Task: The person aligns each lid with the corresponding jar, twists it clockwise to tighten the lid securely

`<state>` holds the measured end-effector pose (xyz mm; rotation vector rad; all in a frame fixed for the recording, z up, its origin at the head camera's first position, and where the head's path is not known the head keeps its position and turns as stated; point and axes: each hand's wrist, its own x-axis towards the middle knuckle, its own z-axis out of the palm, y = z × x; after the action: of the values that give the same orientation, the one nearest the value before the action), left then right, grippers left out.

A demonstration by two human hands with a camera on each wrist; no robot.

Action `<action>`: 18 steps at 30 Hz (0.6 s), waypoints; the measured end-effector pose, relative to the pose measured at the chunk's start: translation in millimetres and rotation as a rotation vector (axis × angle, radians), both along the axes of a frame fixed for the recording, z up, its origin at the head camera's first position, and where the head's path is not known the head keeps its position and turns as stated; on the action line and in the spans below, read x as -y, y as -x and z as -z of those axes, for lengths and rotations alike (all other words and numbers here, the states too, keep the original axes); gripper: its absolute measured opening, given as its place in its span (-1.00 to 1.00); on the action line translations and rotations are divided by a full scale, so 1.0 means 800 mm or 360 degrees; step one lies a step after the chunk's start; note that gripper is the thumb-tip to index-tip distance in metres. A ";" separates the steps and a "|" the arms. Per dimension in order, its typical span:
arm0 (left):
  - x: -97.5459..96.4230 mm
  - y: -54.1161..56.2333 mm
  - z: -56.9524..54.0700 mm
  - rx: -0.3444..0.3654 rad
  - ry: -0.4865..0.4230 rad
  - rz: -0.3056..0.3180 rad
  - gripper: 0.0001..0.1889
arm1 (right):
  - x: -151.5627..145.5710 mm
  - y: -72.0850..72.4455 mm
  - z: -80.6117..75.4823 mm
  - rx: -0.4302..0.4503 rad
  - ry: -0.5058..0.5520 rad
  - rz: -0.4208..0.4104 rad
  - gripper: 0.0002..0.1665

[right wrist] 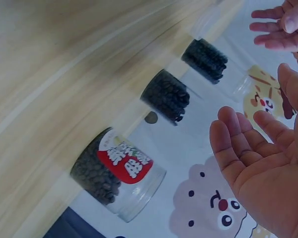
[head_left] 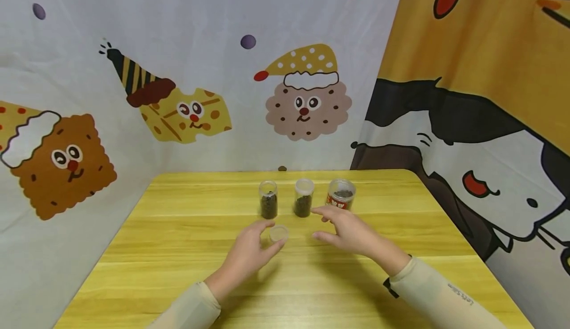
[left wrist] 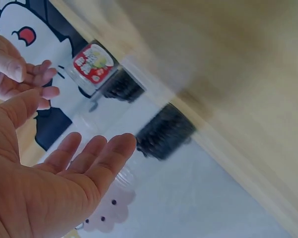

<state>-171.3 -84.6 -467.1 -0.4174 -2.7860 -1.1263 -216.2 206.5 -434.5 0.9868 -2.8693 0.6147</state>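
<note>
A narrow clear jar [head_left: 269, 205] with dark bean-like pieces stands upright, its top uncovered. Beside it is a similar jar [head_left: 303, 204] with a whitish lid on top. To their right stands a wider clear jar [head_left: 342, 193] with dark pieces; its red label [right wrist: 125, 159] shows in the right wrist view. A translucent round lid [head_left: 279, 233] lies on the table in front of the narrow jars. My left hand [head_left: 249, 250] hovers around that lid, thumb and fingers spread apart. With parted fingers, my right hand [head_left: 349, 231] is in front of the wide jar, holding nothing.
The wood-grain table [head_left: 187, 255] reaches back to a cartoon-printed curtain [head_left: 196, 32]. At the right hangs an orange and white cloth [head_left: 498, 71] with a cat print. All three jars stand near the table's far edge.
</note>
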 end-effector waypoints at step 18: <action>0.057 0.005 0.014 0.0080 -0.0030 -0.0297 -0.36 | 0.032 0.000 0.000 0.0027 -0.0003 -0.0106 -0.25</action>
<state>-175.3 -129.9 -478.1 -0.1252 -2.7841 -1.1337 -216.5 181.2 -434.3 1.0862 -2.8625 0.6286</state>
